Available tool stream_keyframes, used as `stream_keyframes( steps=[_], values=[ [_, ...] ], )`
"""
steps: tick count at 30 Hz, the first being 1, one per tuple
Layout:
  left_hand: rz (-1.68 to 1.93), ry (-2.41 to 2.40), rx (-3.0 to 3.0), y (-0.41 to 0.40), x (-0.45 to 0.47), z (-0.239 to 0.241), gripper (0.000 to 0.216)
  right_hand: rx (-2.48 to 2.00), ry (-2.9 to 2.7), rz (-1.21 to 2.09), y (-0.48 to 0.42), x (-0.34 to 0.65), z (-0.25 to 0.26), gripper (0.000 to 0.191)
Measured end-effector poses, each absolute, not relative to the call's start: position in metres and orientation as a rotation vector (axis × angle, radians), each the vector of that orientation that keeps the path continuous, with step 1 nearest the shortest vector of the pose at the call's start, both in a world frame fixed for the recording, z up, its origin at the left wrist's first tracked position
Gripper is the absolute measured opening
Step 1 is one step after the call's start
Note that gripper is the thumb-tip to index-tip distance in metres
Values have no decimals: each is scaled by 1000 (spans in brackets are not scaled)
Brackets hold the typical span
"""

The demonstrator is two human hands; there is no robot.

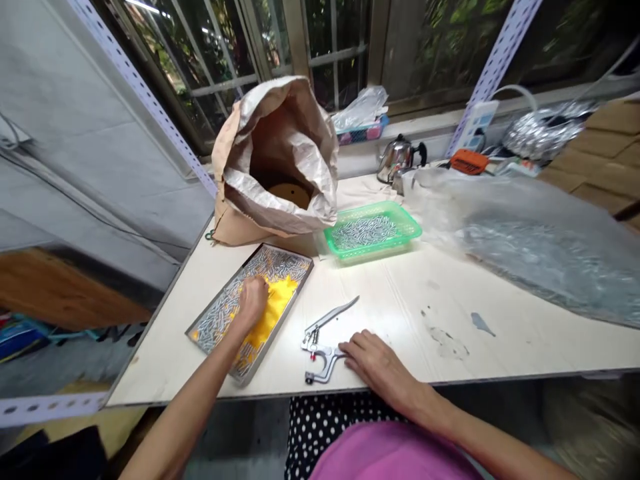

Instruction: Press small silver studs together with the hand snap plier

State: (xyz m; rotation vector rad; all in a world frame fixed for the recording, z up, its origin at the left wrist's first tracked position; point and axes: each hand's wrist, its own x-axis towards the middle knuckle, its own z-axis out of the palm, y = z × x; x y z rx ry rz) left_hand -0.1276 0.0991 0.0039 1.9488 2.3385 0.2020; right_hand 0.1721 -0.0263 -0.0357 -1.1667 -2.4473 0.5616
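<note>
My left hand (pixel 254 297) is over the metal tray (pixel 194 331), its fingers closed together at the edge of a yellow heap (pixel 278 305) of small pieces. Whatever the fingertips hold is hidden. Small silvery metal pieces (pixel 220 313) fill the rest of the tray, with a few yellow bits among them. My right hand (pixel 375 363) lies on the table, fingers curled over one handle of the snap pliers (pixel 327 363). The pliers lie flat with their handles spread apart, the upper handle (pixel 336 311) pointing away to the right. A small red part (pixel 313 357) shows at the jaws.
A large open paper sack (pixel 235 220) stands behind the tray. Beside it, a green plastic basket (pixel 373 248) holds more silvery pieces. A clear plastic bag (pixel 545 260) covers the right side. At the back are a metal kettle (pixel 397 159) and an orange object (pixel 469 161).
</note>
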Motion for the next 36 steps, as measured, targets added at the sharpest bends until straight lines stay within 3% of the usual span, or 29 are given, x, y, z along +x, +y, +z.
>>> stream_keyframes(
  steps=[4, 12, 19, 36],
  values=[
    [349, 2062, 1921, 53, -106, 12, 25, -1144, -2455, 475, -25, 171, -47, 17],
    [548, 1617, 1075, -35, -67, 5, 38, -1168, -2512, 339, -25, 169, -51, 13],
    [472, 1608, 934, -37, -59, -11, 48, -1174, -2508, 284, -27, 168, -55, 15],
    [192, 1615, 1038, -31, -54, 0, 39, -1150, -2513, 295, -30, 172, -50, 19]
  ],
)
